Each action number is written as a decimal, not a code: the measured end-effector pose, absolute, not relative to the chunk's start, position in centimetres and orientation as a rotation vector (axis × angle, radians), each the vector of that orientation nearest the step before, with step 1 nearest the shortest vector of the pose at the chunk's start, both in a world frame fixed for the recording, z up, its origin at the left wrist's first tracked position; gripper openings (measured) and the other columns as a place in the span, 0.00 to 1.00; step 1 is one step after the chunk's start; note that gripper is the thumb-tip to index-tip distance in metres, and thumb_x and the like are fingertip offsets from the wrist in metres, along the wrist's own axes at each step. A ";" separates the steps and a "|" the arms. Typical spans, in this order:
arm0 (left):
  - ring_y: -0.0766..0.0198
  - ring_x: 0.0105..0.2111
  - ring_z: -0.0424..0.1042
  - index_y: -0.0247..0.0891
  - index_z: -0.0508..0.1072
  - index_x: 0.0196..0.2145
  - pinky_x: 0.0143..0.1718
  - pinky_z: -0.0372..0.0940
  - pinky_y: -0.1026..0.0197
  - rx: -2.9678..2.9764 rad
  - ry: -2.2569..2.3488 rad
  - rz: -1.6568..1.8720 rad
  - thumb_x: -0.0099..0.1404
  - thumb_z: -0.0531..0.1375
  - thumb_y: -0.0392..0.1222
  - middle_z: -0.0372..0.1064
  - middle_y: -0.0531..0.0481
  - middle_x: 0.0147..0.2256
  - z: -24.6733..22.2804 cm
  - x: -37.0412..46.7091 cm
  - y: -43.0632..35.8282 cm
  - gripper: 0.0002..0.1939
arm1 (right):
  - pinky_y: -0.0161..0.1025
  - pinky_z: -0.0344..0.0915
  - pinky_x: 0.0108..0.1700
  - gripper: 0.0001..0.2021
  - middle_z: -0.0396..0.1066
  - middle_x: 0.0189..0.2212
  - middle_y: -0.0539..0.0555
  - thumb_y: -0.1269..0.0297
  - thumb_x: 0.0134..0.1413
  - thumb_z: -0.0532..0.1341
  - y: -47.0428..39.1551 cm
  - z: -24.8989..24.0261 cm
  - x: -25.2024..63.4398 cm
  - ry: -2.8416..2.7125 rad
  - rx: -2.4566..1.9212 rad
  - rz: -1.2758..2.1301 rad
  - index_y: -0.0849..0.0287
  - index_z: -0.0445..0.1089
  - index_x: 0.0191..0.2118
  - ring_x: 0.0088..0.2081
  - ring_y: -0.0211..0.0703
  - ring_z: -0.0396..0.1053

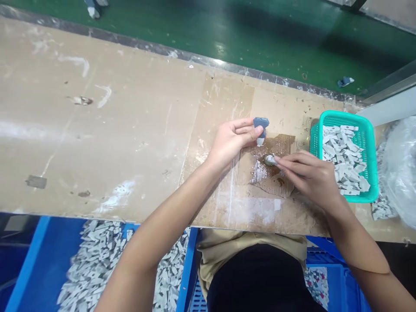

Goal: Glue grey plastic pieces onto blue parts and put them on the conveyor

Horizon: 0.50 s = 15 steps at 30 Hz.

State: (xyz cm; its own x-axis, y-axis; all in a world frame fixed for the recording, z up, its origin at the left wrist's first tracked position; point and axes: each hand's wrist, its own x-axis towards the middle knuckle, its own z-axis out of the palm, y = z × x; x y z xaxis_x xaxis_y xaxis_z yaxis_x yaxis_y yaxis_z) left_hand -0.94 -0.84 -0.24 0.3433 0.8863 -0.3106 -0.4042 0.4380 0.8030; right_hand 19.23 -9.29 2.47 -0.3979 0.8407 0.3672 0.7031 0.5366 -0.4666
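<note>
My left hand point(234, 139) pinches a blue-grey plastic piece point(261, 123) with a white lower end above the table. Just to its right, my right hand point(308, 172) grips a small pale piece point(271, 160) between thumb and fingers. That piece's tip is at a small round dark container point(268, 160), partly hidden by it. Beneath both hands lies a brown cardboard patch point(286, 186), wet and shiny in places.
On the right stands a green basket point(373, 160) of light grey pieces, beside a clear plastic bag point(401, 169). Below the table point(130, 130) are blue bins point(55, 255) of similar pieces. Some pieces point(345, 82) lie on the green floor.
</note>
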 end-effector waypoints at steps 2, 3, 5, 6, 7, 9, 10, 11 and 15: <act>0.64 0.32 0.77 0.32 0.79 0.38 0.39 0.71 0.61 0.691 0.852 0.922 0.49 0.75 0.43 0.80 0.43 0.35 -0.1 -0.9 -1.0 0.19 | 0.42 0.73 0.41 0.14 0.80 0.39 0.53 0.74 0.63 0.62 -9.3 2.6 19.3 -2.171 -1.238 0.338 0.52 0.77 0.50 0.36 0.41 0.75; 0.65 0.31 0.77 0.32 0.80 0.37 0.38 0.71 0.62 0.695 0.854 0.921 0.49 0.75 0.42 0.80 0.44 0.34 0.0 -0.8 -1.1 0.19 | 0.42 0.73 0.41 0.15 0.80 0.39 0.53 0.74 0.62 0.63 -9.4 2.7 19.3 -2.121 -1.252 0.319 0.51 0.78 0.51 0.36 0.41 0.75; 0.64 0.31 0.77 0.33 0.80 0.35 0.38 0.72 0.61 0.733 0.848 0.917 0.47 0.75 0.39 0.80 0.45 0.34 0.2 -0.6 -1.4 0.17 | 0.43 0.73 0.39 0.17 0.80 0.38 0.51 0.74 0.61 0.64 -9.5 3.0 19.5 -1.986 -1.276 0.264 0.47 0.77 0.51 0.35 0.42 0.76; 0.64 0.32 0.78 0.34 0.81 0.35 0.40 0.72 0.60 0.770 0.839 0.904 0.46 0.74 0.37 0.80 0.45 0.34 0.4 -0.5 -1.6 0.16 | 0.44 0.73 0.38 0.18 0.80 0.37 0.50 0.74 0.60 0.65 -9.5 3.1 19.6 -1.915 -1.274 0.239 0.45 0.77 0.52 0.35 0.43 0.76; 0.63 0.32 0.79 0.34 0.81 0.34 0.41 0.73 0.59 0.815 0.830 0.883 0.46 0.74 0.35 0.80 0.45 0.34 0.5 -0.3 -1.8 0.15 | 0.44 0.73 0.38 0.20 0.80 0.37 0.50 0.74 0.59 0.66 -9.6 3.1 19.7 -1.848 -1.263 0.217 0.43 0.76 0.52 0.35 0.43 0.76; 0.61 0.32 0.79 0.35 0.81 0.32 0.42 0.74 0.58 0.898 0.811 0.829 0.46 0.73 0.33 0.81 0.46 0.34 0.7 0.0 -2.3 0.13 | 0.45 0.73 0.37 0.23 0.79 0.36 0.49 0.75 0.58 0.66 -9.7 3.2 19.9 -1.749 -1.214 0.185 0.40 0.75 0.54 0.34 0.43 0.75; 0.61 0.31 0.80 0.35 0.81 0.32 0.41 0.75 0.58 0.928 0.800 0.805 0.47 0.72 0.32 0.81 0.46 0.33 0.7 0.1 -2.5 0.12 | 0.44 0.73 0.36 0.24 0.79 0.36 0.49 0.75 0.57 0.66 -9.7 3.2 19.9 -1.731 -1.191 0.182 0.40 0.75 0.54 0.34 0.43 0.75; 0.61 0.30 0.80 0.36 0.82 0.32 0.41 0.75 0.58 0.948 0.789 0.790 0.48 0.72 0.32 0.81 0.46 0.32 0.7 0.1 -2.7 0.11 | 0.44 0.72 0.36 0.25 0.79 0.37 0.49 0.76 0.57 0.66 -9.7 3.3 20.0 -1.732 -1.177 0.192 0.39 0.74 0.55 0.35 0.42 0.75; 0.61 0.31 0.81 0.38 0.82 0.34 0.41 0.76 0.60 0.993 0.742 0.788 0.52 0.70 0.32 0.81 0.48 0.32 0.5 0.1 -3.1 0.10 | 0.42 0.72 0.36 0.27 0.77 0.38 0.50 0.78 0.58 0.65 -9.8 3.4 20.0 -1.817 -1.168 0.273 0.39 0.73 0.57 0.37 0.41 0.74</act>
